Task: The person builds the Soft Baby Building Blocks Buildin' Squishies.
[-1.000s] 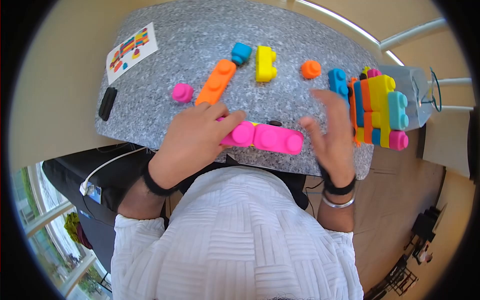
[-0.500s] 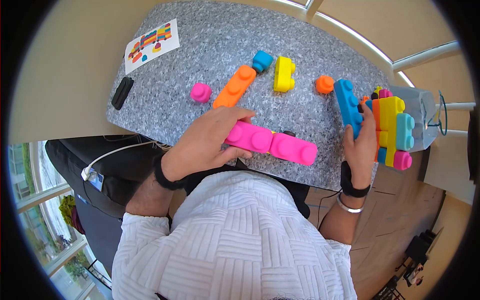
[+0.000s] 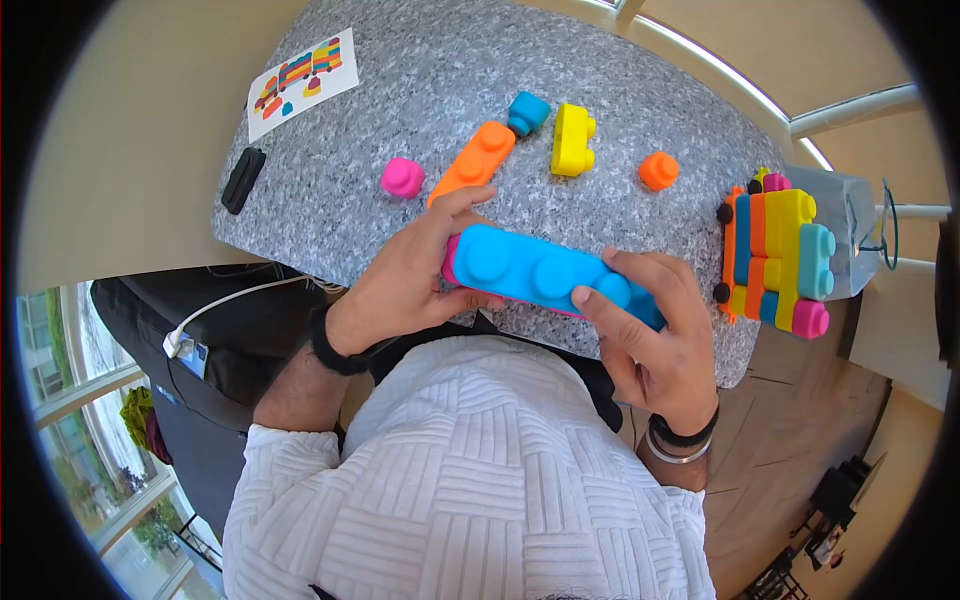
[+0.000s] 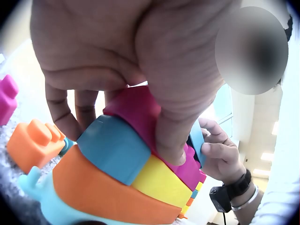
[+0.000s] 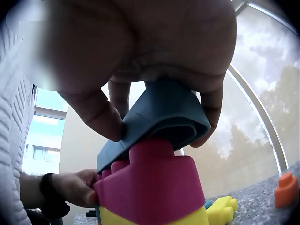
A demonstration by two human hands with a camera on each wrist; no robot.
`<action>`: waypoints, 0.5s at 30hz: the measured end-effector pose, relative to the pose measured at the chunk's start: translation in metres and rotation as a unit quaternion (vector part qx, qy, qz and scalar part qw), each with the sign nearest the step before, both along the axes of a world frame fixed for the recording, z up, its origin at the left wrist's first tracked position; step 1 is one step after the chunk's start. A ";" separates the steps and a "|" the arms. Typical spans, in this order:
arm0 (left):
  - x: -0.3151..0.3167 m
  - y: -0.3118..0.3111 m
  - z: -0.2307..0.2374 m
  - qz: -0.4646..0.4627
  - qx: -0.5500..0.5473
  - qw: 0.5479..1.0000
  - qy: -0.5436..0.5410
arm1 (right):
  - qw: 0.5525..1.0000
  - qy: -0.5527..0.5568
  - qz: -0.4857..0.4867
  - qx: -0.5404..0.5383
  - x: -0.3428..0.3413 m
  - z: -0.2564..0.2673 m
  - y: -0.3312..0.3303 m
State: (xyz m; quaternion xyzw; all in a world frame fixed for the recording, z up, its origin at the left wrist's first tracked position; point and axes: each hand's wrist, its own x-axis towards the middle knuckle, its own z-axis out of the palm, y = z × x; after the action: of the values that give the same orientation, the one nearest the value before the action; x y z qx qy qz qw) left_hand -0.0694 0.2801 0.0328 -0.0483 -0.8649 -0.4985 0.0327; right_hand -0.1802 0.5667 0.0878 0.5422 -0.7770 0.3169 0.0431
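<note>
In the head view my right hand grips the right end of a long blue brick lying over the pink bricks. The right wrist view shows this blue brick tilted on the studs of a pink brick, thumb and fingers on its two sides. My left hand holds the left end of the pink layer. From the left wrist view, its fingers and thumb clasp a pink brick, with blue, yellow and orange bricks stacked below.
Beyond the hands lie a pink brick, a long orange brick, a blue brick, a yellow brick and a round orange brick. A built stack and clear bin stand right; a picture card lies back left.
My right hand has gone to the long blue brick at the right, taken hold of it and brought it left over the pink bricks. My left hand has kept its hold on the stack.
</note>
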 end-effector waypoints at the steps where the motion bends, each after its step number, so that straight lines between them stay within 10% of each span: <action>1: -0.001 0.000 -0.003 -0.006 0.020 1.000 0.008 | 1.000 0.000 0.001 0.001 0.000 0.000 0.000; 15: -0.001 0.002 -0.009 0.002 0.044 0.996 0.077 | 0.997 0.044 -0.013 0.056 0.006 -0.009 -0.009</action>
State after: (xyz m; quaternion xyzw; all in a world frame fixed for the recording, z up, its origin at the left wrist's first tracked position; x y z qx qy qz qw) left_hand -0.0702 0.2823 0.0234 -0.0830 -0.8372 -0.5308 0.1022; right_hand -0.1742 0.5574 0.0792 0.5472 -0.7979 0.2479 0.0508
